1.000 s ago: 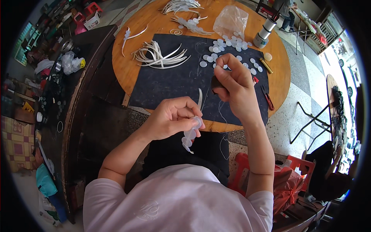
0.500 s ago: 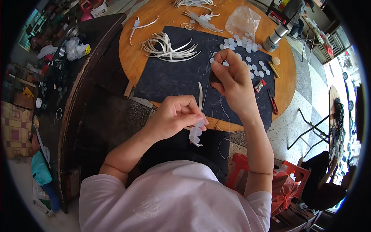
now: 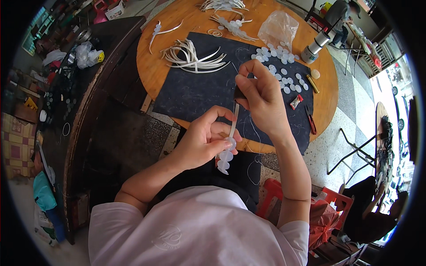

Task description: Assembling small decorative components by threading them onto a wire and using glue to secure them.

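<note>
My left hand (image 3: 202,141) pinches a white strip (image 3: 233,122) with overlapping translucent discs (image 3: 225,156) along its lower end, its thumb on the top disc and some fingers spread. The strip rises toward my right hand (image 3: 262,97), just above and to the right. That hand is closed in a pinch on a thin needle (image 3: 235,67), whose tip sticks out past the fingers. A dark brown patch (image 3: 239,94) sits at its fingers. Pale thread (image 3: 254,126) hangs in loops below; whether it runs into the discs is hard to see.
A dark mat (image 3: 191,95) covers part of the round wooden table (image 3: 155,48). On it lie a bundle of white strips (image 3: 195,60), loose discs (image 3: 288,80), a red-handled snipper (image 3: 311,120) and a small red packet (image 3: 296,102). A plastic bag (image 3: 278,29) and a steel flask (image 3: 315,48) stand beyond.
My right hand has moved left and slightly down, closer to the strip. My left fingers have spread more, and the disc strip now hangs more visibly below the thumb.
</note>
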Tool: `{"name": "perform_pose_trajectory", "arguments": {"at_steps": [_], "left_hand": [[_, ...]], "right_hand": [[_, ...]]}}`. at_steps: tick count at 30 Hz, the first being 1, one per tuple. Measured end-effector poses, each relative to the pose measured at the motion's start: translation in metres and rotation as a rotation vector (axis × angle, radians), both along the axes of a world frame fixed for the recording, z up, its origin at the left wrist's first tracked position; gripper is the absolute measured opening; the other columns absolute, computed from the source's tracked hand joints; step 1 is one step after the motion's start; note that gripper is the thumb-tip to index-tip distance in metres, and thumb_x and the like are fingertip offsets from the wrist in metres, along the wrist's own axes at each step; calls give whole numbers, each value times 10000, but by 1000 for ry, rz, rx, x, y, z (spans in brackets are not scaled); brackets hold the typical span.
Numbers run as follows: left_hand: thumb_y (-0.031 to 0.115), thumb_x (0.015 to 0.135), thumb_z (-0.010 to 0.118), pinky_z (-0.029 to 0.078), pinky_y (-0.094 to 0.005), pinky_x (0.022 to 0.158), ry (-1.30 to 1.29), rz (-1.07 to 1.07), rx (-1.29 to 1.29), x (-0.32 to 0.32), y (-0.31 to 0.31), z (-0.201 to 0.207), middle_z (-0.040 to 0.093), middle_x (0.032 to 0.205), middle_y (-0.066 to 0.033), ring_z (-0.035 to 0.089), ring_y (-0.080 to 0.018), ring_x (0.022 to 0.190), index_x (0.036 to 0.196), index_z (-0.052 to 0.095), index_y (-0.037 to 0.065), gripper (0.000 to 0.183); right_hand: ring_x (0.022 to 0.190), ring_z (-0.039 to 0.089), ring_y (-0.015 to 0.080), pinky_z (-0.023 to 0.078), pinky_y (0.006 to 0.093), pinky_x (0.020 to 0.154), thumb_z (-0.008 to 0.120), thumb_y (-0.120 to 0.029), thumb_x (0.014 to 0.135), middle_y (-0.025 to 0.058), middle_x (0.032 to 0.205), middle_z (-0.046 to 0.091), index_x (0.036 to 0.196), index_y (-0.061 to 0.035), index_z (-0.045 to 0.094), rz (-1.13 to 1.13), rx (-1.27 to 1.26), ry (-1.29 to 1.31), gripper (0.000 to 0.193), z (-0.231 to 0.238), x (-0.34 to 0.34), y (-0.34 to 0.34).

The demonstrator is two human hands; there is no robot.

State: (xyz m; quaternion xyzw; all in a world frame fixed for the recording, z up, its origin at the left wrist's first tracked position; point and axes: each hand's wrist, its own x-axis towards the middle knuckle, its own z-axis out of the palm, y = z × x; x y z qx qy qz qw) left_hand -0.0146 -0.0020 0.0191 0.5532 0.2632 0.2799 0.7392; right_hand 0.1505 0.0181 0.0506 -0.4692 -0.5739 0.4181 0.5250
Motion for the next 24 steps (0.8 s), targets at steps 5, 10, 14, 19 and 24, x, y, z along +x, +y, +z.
{"name": "perform_pose_trajectory", "arguments": {"at_steps": [5,10,14,19,24], "left_hand": [[-111,799,496,510,-241,682,38,56,51,-3,2,3,604,930,-123,649,-171,781,1175,381,1,409],[-101,801,512,509,-258,726,19,149,86,-8,7,-4,606,927,-106,652,-192,824,1216,418,7,439],[-93,811,507,509,-257,722,13,166,182,-2,10,-10,605,937,-109,650,-189,827,1232,451,-5,434],[-95,801,481,501,-238,718,77,207,224,-11,20,-15,611,924,-98,647,-173,828,1208,504,-12,417],[-115,774,473,504,-235,679,252,-121,168,-16,46,-5,619,880,-107,654,-172,772,1171,529,-35,408]], "right_hand": [[584,444,78,344,204,482,488,-12,892,18,707,478,883,-22,458,-121,151,-278,33,1,8,-8],[949,531,329,419,377,816,538,61,787,223,1086,504,860,-8,510,-680,543,-894,104,11,25,-51],[989,528,290,407,361,870,528,55,806,207,1058,517,845,8,512,-1001,549,-1016,64,21,58,-99],[727,567,134,467,302,666,481,18,861,77,794,555,804,-5,525,-749,40,-269,75,-6,86,-125],[562,579,263,444,336,512,533,53,764,108,731,562,795,-24,549,-586,-65,-728,85,-84,113,-82]]}}
